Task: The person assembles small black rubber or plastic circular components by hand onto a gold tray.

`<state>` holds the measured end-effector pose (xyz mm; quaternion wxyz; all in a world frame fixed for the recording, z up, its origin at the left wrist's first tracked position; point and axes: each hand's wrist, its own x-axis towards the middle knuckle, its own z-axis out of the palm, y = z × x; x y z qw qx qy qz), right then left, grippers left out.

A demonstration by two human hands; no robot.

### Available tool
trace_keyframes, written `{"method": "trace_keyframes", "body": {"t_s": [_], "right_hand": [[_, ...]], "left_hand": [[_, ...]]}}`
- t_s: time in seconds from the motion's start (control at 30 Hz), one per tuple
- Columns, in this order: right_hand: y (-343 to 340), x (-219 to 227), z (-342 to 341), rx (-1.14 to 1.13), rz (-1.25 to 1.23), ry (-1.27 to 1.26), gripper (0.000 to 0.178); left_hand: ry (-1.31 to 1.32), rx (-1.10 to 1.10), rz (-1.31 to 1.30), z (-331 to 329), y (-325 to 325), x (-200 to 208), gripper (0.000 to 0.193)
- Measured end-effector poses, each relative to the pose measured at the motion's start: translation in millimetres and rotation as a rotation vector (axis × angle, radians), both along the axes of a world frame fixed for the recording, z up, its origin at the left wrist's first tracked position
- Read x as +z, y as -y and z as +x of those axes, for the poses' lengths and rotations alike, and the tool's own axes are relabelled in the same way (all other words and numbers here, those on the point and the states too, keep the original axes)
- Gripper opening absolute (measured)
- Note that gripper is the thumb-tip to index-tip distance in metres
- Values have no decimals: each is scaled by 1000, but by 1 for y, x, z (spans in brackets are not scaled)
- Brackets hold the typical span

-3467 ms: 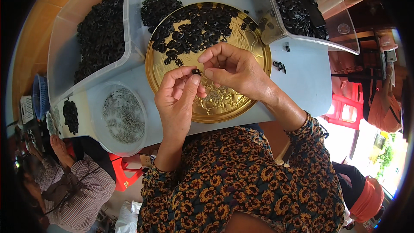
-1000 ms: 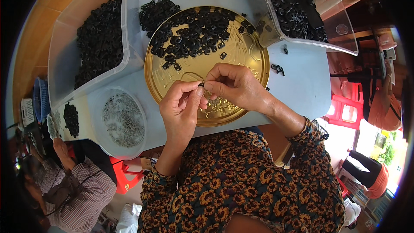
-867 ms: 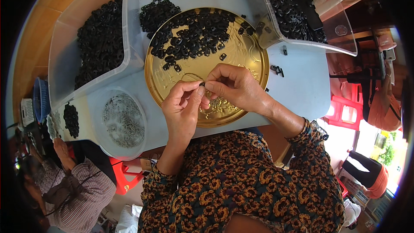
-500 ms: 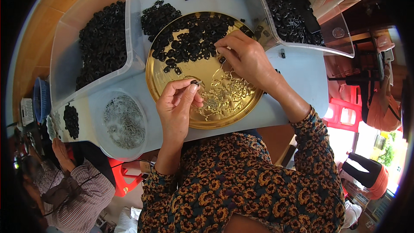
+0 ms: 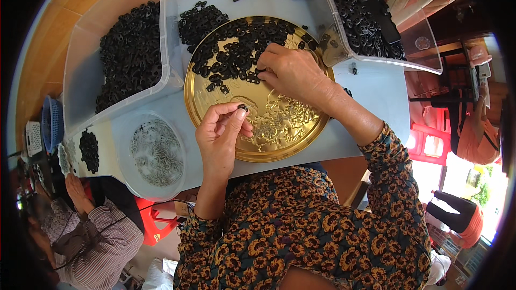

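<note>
"Small black piece (image 5: 243, 107) first: where does the head view put it?"

"Pinched between thumb and forefinger of the left hand (image 5: 220, 129), above the golden tray (image 5: 209, 96), a little left of its middle. The grip hides most of it, so I can't tell which way it faces."

"And the right hand (image 5: 295, 72)?"

"At the near, right-hand edge of the heap of black pieces (image 5: 231, 59) on the tray. Its thumb and forefinger are close together at the heap; whether they are clamped on anything, I can't tell."

"How would you do this bit well?"

"I'd keep the left pinch light and level, just firm enough that nothing turns, and hold it over the tray so a slip lands there. With the right, I'd work at the loose edge, by a rim, rather than dig where they overlap and may drag neighbours along."

"Any snag?"

"Two might come up at once, I'd guess. Glance at the fingertips before lifting."
</note>
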<state>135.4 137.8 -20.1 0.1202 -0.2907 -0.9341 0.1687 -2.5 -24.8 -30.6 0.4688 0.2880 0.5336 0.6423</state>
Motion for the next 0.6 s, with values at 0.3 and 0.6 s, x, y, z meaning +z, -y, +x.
{"method": "trace_keyframes", "body": {"t_s": [0.3,0.6], "right_hand": [[-2,-6,-7,14,105,7,13],[25,8,9,-291,-1125,-674,22]], "left_hand": [[65,-36,6,-4,-3,-1,13],[105,33,129,5,-13,8,13]]}}
